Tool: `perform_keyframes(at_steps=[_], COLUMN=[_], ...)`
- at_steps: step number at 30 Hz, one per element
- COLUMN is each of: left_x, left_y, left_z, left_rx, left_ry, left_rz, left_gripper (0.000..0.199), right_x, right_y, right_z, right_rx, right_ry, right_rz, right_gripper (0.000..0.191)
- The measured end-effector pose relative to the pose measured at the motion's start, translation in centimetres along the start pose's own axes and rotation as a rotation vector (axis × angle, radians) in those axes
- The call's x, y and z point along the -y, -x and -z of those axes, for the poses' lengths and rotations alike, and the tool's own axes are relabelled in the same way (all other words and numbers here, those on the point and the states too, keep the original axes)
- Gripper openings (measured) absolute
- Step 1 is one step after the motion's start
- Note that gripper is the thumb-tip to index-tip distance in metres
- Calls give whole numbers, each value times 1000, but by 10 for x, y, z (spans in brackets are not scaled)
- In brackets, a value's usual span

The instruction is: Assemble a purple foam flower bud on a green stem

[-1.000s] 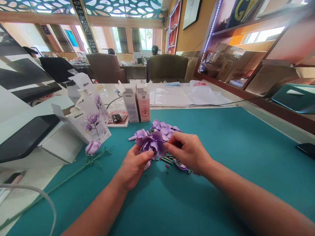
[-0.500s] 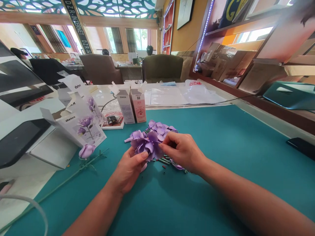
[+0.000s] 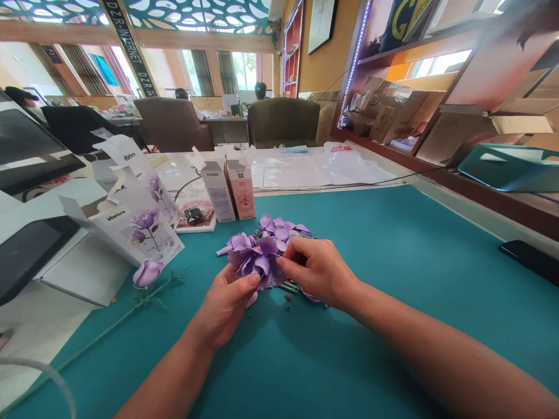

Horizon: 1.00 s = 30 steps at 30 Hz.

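Observation:
A purple artificial flower point(image 3: 257, 261) with broad, ruffled petals is held above the green mat. My left hand point(image 3: 226, 302) grips it from the lower left, thumb pressed on the front petals. On the flower's right edge, my right hand point(image 3: 318, 271) pinches a petal between thumb and forefinger. Behind the flower lies a pile of loose purple petals point(image 3: 282, 230). Short green rods point(image 3: 288, 287) and a small red piece point(image 3: 288, 297) lie under the hands, partly hidden. To the left, a pale purple rosebud point(image 3: 147, 273) on a long green stem rests on the mat.
White flower-print boxes point(image 3: 157, 235) stand open at the left. A grey-white box point(image 3: 218, 192) and a pink box point(image 3: 243, 195) stand behind the petals, beside a small tray point(image 3: 196, 228) with a black item. A black phone-like object point(image 3: 530, 262) lies at the mat's right edge.
The whole view has shifted slightly, so the scene sits a little further left. Both hands keep the same hold on the flower.

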State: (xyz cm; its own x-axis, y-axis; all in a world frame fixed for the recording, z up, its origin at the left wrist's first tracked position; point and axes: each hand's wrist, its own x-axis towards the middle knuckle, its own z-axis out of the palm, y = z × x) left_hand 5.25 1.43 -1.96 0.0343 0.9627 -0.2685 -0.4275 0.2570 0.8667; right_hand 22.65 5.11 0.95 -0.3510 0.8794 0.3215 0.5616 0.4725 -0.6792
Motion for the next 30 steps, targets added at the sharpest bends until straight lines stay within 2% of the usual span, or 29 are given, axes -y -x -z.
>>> perform_keyframes(at_steps=[14, 21, 30], left_x=[1, 2, 6], left_y=[0, 3, 0], left_z=[-3, 0, 0], left_rx=[-14, -52, 17], left_ry=[-72, -147, -134], left_rz=[-28, 3, -68], left_gripper=[57, 56, 64], right_x=[4, 6, 9], right_y=[1, 1, 2], right_z=[0, -1, 0], right_rx=[21, 29, 39], right_ry=[43, 62, 52], right_rz=[-28, -52, -84], right_gripper=[24, 24, 24])
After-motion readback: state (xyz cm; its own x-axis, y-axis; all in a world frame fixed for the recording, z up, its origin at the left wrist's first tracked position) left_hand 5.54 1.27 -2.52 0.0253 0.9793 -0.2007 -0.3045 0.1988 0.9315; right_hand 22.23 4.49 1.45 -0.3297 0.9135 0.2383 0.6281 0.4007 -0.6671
